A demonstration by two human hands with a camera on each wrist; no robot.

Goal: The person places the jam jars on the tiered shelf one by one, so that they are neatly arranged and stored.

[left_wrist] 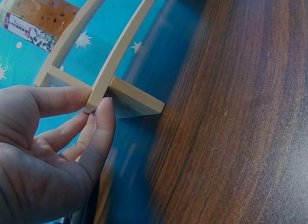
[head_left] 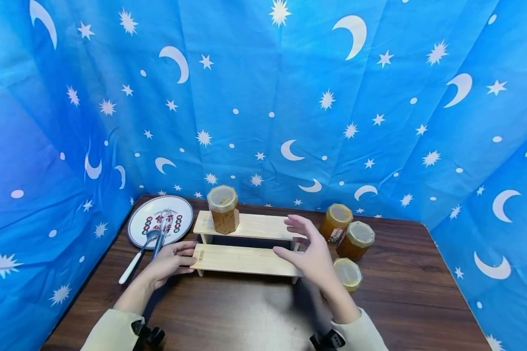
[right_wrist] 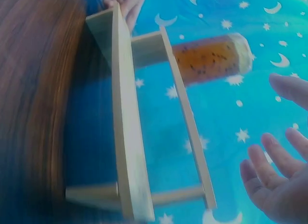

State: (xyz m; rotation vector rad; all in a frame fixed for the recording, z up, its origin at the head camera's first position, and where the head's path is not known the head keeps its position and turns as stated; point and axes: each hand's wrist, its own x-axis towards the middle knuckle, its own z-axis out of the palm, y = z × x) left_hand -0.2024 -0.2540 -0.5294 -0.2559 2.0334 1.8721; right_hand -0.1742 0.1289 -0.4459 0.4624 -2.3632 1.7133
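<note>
A two-step wooden rack stands on the table. My left hand pinches the left end of its lower board, thumb on one side and fingers on the other. Hovering near the rack's right end, my right hand holds nothing, its fingers spread and softly bent. On the left part of the upper board a lidded jar stands upright. Its amber filling with dark specks shows in the right wrist view, and a label in the left wrist view.
Right of the rack stand three more jars: one at the back, one beside it and one nearer, partly behind my right hand. At left, a white-handled spoon and another utensil lean on a printed plate. Blue cloth surrounds the table.
</note>
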